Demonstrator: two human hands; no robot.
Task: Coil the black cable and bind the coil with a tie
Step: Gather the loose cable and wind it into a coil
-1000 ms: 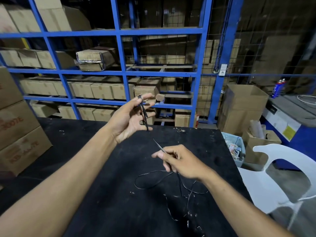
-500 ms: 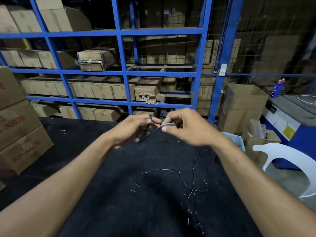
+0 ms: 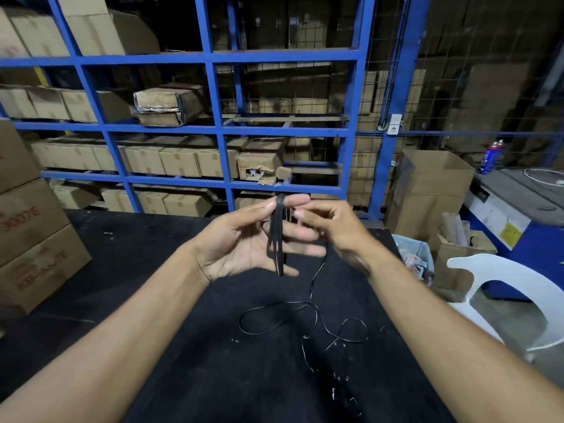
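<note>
At the centre of the frame, above the black counter (image 3: pixel 128 300), the left hand (image 3: pixel 241 242) pinches a narrow bundle of black cable (image 3: pixel 277 239) loops between thumb and fingertips, the bundle hanging near upright across its open palm. Just right of it, the right hand (image 3: pixel 332 230) curls loosely, fingertips beside the bundle's top; whether it grips the strand I cannot tell. From there the slack drops toward lower centre and lies in loose curls on the counter, nearer the right hand. I see no tie.
</note>
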